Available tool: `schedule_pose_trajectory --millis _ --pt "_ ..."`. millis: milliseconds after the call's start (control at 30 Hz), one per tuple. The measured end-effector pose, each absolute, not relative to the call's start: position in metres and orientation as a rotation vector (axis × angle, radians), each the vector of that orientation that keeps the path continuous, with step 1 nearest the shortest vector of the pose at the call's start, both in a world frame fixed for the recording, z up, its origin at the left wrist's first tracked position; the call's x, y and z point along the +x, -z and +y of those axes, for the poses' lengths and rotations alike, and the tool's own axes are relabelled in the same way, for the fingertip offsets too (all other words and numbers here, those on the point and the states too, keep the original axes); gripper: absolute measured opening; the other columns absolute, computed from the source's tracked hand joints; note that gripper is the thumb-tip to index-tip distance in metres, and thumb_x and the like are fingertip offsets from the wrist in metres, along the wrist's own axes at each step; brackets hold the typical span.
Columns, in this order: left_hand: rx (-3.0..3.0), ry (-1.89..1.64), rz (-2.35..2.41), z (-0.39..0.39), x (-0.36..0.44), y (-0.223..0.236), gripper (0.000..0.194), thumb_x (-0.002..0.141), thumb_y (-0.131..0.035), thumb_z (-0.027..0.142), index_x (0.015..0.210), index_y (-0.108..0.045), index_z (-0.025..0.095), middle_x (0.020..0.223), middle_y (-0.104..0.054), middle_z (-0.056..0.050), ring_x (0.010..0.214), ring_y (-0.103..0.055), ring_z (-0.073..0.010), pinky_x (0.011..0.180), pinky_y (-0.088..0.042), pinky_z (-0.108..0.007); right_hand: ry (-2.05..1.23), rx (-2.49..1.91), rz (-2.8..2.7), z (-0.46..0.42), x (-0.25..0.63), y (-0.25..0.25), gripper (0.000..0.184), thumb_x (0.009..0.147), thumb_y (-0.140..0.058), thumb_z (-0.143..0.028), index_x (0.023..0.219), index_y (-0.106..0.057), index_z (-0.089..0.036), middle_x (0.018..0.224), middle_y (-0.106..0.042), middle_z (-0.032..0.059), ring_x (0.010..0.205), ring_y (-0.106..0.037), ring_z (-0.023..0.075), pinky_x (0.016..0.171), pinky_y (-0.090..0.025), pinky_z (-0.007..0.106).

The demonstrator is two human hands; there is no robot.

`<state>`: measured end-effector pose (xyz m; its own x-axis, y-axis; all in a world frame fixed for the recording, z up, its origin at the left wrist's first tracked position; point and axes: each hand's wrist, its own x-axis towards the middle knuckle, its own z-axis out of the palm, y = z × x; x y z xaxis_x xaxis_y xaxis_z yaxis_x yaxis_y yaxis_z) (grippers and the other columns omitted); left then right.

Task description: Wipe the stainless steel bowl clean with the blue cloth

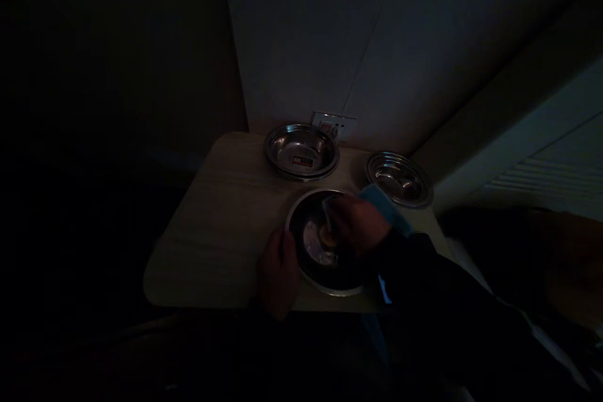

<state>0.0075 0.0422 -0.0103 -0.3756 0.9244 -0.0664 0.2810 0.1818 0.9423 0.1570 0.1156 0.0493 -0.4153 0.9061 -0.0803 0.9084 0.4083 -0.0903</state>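
Observation:
The scene is very dark. A round metal bowl (315, 273) with a bright rim lies near the front edge of a small table, its inside dark with pale reflections. My left hand (279, 270) grips its left rim, the thumb along the edge. Over the bowl's inside, my right hand (355, 223) is closed on a blue cloth (387, 208). Part of the cloth spreads out behind the hand, and a pale edge shows at the fingertips. The right hand and sleeve hide the bowl's right side.
Stacked steel bowls (301, 151), the top one bearing a dark label, stand at the back of the pale wooden table (211, 220). More nested steel bowls (398, 179) sit at the back right. Behind the table is a wall with a socket plate (335, 124).

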Motion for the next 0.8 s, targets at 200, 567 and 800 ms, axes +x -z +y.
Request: schedule_pose_trajectory --millis 200,567,800 --pt "1.074 -1.193 1.783 0.036 0.002 0.007 0.037 0.083 -0.040 0.039 0.104 -0.059 0.015 0.103 -0.065 -0.009 0.095 -0.059 -0.0209 0.083 -0.044 -0.032 0.300 1.786 2.845 0.086 0.200 -0.070 0.027 0.087 -0.039 -0.027 0.099 -0.061 -0.016 0.088 -0.063 0.0083 0.081 -0.059 0.0184 0.073 -0.044 0.028" --pt "1.107 -1.188 1.603 0.048 -0.002 0.000 0.041 0.087 -0.034 0.040 0.119 -0.051 0.021 0.127 -0.054 -0.004 0.118 -0.047 -0.0167 0.100 -0.035 -0.030 0.438 1.342 2.576 0.064 0.165 -0.053 0.021 0.087 -0.046 -0.026 0.086 -0.065 -0.020 0.089 -0.064 0.0062 0.085 -0.058 0.0172 0.069 -0.041 0.025" --pt "1.133 -1.167 1.575 0.046 0.000 0.009 0.043 0.089 -0.032 0.038 0.124 -0.048 0.019 0.129 -0.052 -0.006 0.119 -0.047 -0.0170 0.101 -0.035 -0.031 0.422 1.225 2.629 0.071 0.133 -0.042 0.022 0.088 -0.043 -0.023 0.087 -0.064 -0.018 0.091 -0.064 0.0057 0.087 -0.057 0.0183 0.066 -0.042 0.024"
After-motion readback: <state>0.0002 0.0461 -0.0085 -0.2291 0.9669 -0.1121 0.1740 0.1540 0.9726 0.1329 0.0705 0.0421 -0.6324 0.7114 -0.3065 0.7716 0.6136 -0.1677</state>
